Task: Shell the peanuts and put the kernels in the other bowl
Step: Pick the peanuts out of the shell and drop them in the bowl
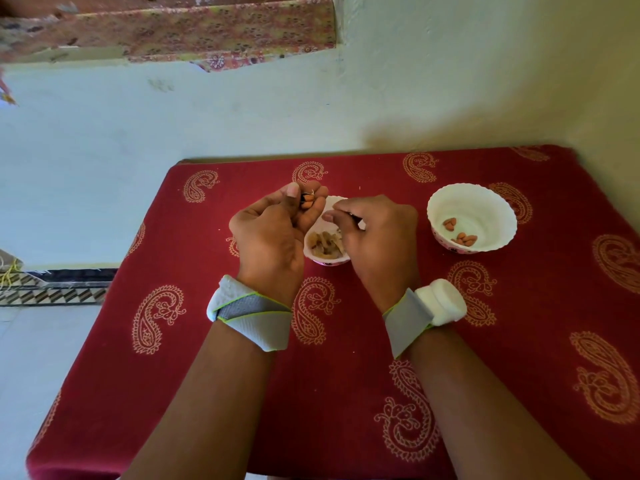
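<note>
Here left hand [273,230] cups small, light reddish-brown kernels [307,204], fingers curled round them; right hand [374,230] fingers pinched, contents unclear; slippery, roll easily.

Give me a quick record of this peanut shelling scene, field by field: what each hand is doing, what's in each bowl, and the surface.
left hand: cupped, holding reddish kernels at the fingertips
right hand: over the near bowl, fingers pinched; what it holds is unclear
near bowl: white, holds unshelled peanuts, partly hidden by the hands
far bowl: white, to the right, a few shelled kernels inside
surface: red paisley cloth
</note>
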The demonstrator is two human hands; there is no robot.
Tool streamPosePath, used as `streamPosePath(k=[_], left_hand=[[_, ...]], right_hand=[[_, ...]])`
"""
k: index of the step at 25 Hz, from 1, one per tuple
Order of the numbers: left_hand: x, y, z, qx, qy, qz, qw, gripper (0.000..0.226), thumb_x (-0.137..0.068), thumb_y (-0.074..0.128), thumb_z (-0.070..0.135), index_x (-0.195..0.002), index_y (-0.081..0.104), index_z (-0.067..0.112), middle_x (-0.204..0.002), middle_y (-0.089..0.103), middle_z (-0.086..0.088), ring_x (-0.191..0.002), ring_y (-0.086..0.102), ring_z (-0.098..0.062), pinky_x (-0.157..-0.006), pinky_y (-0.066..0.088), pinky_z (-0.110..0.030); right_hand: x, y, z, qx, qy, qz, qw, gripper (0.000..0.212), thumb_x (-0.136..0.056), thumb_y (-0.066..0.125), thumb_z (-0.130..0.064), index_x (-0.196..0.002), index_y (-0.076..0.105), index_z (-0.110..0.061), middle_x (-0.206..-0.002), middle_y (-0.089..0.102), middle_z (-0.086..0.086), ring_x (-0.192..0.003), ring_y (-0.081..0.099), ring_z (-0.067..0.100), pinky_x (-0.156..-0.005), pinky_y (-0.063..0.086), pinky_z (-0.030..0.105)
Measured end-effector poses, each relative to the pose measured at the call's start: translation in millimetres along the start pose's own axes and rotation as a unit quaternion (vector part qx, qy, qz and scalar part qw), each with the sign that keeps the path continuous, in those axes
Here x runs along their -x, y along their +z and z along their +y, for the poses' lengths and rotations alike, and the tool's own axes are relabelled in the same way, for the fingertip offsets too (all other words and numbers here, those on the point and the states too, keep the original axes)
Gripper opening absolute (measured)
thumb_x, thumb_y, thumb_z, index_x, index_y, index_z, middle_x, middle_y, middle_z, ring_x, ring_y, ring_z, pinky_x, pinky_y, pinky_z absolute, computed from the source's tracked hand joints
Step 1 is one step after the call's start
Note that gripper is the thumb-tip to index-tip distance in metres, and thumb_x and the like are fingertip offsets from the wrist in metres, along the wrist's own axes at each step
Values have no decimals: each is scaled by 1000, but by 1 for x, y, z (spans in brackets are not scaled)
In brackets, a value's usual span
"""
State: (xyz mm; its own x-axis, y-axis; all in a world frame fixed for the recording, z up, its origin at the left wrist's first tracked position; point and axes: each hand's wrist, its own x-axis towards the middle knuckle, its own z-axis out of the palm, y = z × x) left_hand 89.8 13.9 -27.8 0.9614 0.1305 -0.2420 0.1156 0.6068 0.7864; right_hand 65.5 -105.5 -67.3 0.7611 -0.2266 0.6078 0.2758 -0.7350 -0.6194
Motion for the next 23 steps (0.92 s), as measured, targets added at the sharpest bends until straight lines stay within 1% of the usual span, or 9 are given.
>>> streamPosePath(k=[3,5,6,9,11,13,17,20,23], left_hand=[[1,-1,-1,6,6,-6,1000,12,-100,50,-13,-101,61,-12,-94,68,-31,-82,77,-35,-81,66,-39],[5,1,-4,1,26,-20,999,10,-100,53,-11,-102,63,-14,-92,69,-30,-87,76,-37,-81,66,-38],[8,3,-8,-21,50,-29,998,10,-99,56,-9,-99,64,-14,-91,70,-29,-87,75,-36,-81,65,-37],[18,8,-23,-201,185,-50,961,8,-94,66,-5,-92,74,-3,-86,77,-20,-78,75,-26,-77,65,-42],[22,8,-32,-303,263,-81,912,13,-92,68,-5,-90,77,4,-87,79,-12,-80,76,-23,-79,64,-47],[22,6,-37,-369,308,-112,870,16,-90,66,-6,-90,77,6,-89,79,-6,-84,77,-25,-79,62,-48],[24,6,-36,-399,351,-162,831,27,-87,64,-3,-90,77,20,-88,78,8,-79,75,-10,-77,62,-42],[24,4,-32,-392,374,-173,823,35,-87,61,-10,-91,76,21,-87,77,10,-80,74,-8,-78,61,-38],[18,-3,-22,-374,415,-110,822,28,-90,61,-9,-93,76,14,-94,78,9,-89,74,-5,-80,58,-27]], right_hand=[[-1,1,-6,-53,48,49,996,11,-94,71,-8,-91,81,-5,-82,80,10,-72,74,27,-66,59,45],[-6,4,-14,-193,161,63,966,17,-98,65,-8,-91,80,-3,-85,79,12,-77,76,24,-74,64,44],[-9,6,-19,-320,246,63,913,23,-101,62,-11,-87,78,-3,-84,79,13,-77,76,23,-75,64,42],[-17,5,-33,-617,447,42,646,46,-108,47,-33,-82,73,-4,-87,76,16,-72,71,21,-67,59,30],[-21,1,-31,-678,487,40,549,54,-109,39,-39,-91,70,1,-110,74,28,-98,72,35,-95,58,41],[-23,-5,-29,-718,487,47,495,54,-110,35,-36,-106,68,7,-124,68,32,-122,66,44,-111,49,49],[-21,-6,-27,-745,477,36,465,55,-109,33,-32,-131,59,10,-132,63,35,-129,61,46,-111,48,50],[-22,-6,-26,-741,480,34,468,53,-109,34,-33,-115,66,10,-126,67,34,-119,67,43,-105,53,48],[-23,-9,-23,-716,477,52,507,54,-110,35,-33,-106,68,10,-113,73,29,-103,72,38,-95,58,44]])
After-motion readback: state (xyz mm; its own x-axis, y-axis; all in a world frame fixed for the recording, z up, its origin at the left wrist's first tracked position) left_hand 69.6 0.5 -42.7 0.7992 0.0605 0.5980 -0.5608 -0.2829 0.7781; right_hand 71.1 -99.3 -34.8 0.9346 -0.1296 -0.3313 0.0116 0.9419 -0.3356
